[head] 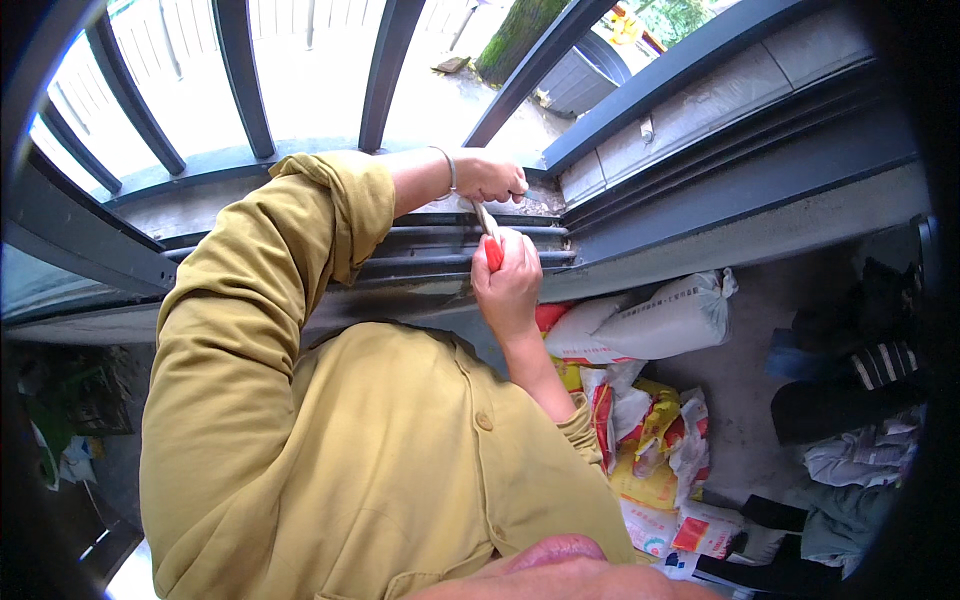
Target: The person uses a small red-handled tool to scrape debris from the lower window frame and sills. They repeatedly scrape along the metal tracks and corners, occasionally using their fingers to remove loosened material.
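Note:
My left hand (491, 176), a metal bangle (452, 176) at its wrist, reaches over the window sill. Its fingers pinch a small, thin greenish thing (529, 195), mostly hidden, near the sill's corner. Closer to my body, my right hand (510, 274) grips a tool with a red handle (493, 253). The tool's pale, narrow front part (486, 217) points away from me and ends just under my left hand, so its tip is hidden. Beneath both hands run the dark rails of a sliding-window track (442, 234). Dirt or debris (551, 196) lies in the sill corner.
Dark metal bars (388, 75) stand beyond the sill, and a wide dark frame (720, 172) runs along the right. A stuffed white woven sack (660, 319) and several printed bags (652, 472) lie below right. Clothes (855, 454) are heaped farther right.

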A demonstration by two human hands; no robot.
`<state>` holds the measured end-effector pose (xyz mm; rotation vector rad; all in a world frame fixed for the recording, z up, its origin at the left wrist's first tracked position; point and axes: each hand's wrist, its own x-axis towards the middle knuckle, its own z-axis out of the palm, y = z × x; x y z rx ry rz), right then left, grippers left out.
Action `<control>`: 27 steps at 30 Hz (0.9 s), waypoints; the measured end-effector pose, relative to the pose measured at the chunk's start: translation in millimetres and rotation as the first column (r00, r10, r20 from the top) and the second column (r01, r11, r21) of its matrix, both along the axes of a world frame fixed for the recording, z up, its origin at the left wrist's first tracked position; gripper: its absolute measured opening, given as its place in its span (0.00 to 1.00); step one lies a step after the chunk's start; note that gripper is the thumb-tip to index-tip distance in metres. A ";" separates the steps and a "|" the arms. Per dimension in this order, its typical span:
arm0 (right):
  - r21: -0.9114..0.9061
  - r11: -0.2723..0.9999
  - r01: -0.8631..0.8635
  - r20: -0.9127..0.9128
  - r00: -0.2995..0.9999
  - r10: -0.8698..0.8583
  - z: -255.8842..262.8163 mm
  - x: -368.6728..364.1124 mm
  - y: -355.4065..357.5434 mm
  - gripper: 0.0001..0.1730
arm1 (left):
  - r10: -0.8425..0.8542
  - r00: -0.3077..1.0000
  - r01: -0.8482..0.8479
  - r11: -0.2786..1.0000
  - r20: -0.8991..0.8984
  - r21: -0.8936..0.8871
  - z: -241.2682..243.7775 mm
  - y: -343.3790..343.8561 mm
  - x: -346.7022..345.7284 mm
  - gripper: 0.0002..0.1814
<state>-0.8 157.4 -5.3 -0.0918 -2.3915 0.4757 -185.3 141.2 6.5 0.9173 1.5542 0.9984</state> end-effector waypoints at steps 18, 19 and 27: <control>-0.011 1.000 0.008 -0.027 1.000 -0.008 0.9 0.5 -2.0 0.13 | 0.133 0.991 -0.133 0.991 0.015 -0.032 100.5 -85.7 17.6 0.14; -0.004 1.000 0.006 -0.043 0.999 -0.006 -0.7 0.3 -1.8 0.13 | 0.124 0.992 -0.124 0.991 0.000 -0.043 107.3 -87.0 25.7 0.14; 0.083 0.996 -0.022 -0.158 0.987 0.035 -9.1 3.0 5.6 0.11 | -0.135 0.351 0.368 0.930 -0.926 0.005 95.2 -30.6 157.8 0.10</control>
